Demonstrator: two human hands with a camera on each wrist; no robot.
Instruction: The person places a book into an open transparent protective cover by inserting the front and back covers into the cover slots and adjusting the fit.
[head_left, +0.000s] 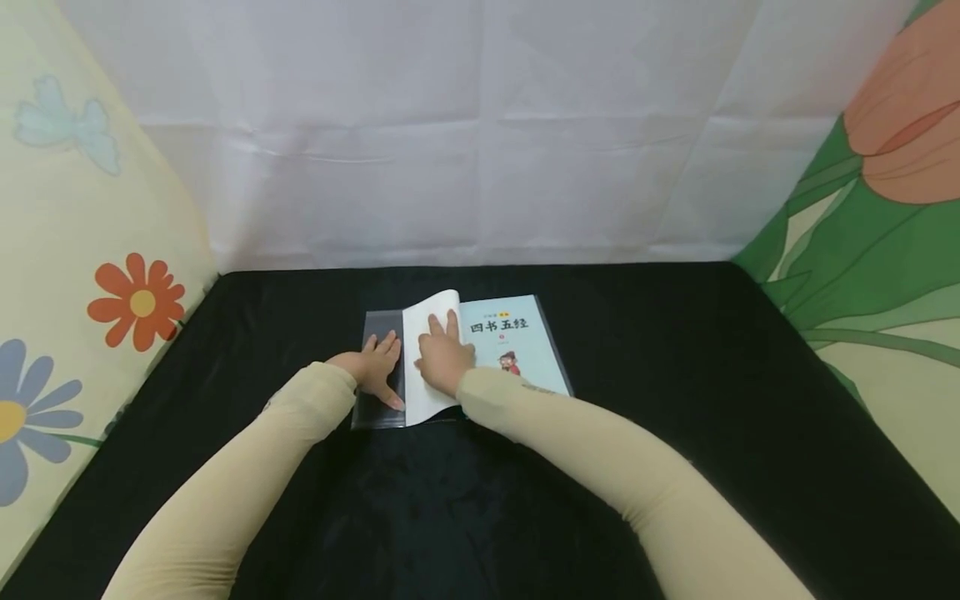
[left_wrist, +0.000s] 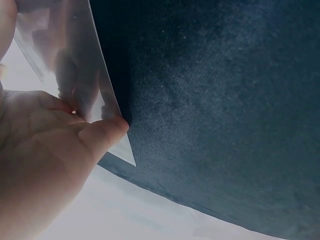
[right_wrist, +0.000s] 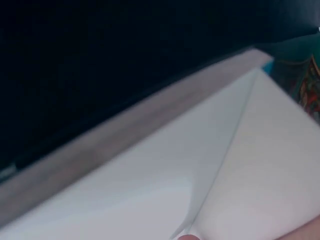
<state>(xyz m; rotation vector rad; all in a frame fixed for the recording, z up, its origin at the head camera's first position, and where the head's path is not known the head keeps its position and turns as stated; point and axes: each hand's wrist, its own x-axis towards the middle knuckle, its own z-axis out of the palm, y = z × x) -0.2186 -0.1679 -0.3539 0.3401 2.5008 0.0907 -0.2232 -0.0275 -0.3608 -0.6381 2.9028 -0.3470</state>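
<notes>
A book point(head_left: 517, 333) with a pale blue face, dark printed characters and a small drawn figure lies on the table. Left of it spreads a white leaf point(head_left: 431, 392), its outer side meeting a clear plastic sheet point(head_left: 382, 321). My left hand point(head_left: 375, 371) rests on that plastic with fingers spread; in the left wrist view its thumb point(left_wrist: 107, 132) touches the sheet's edge. My right hand point(head_left: 444, 354) presses on the white leaf, two fingers extended toward its top. Up close, the right wrist view shows the white leaf point(right_wrist: 165, 165) bent beside the book's thick page edges point(right_wrist: 125, 125).
A black cloth point(head_left: 675, 375) covers the table around the book. White fabric point(head_left: 480, 167) hangs behind it. Flower-printed panels stand at the left point(head_left: 45, 250) and right point(head_left: 885, 333). Both sleeved forearms reach in from the front, the right one overlapping the book's lower part.
</notes>
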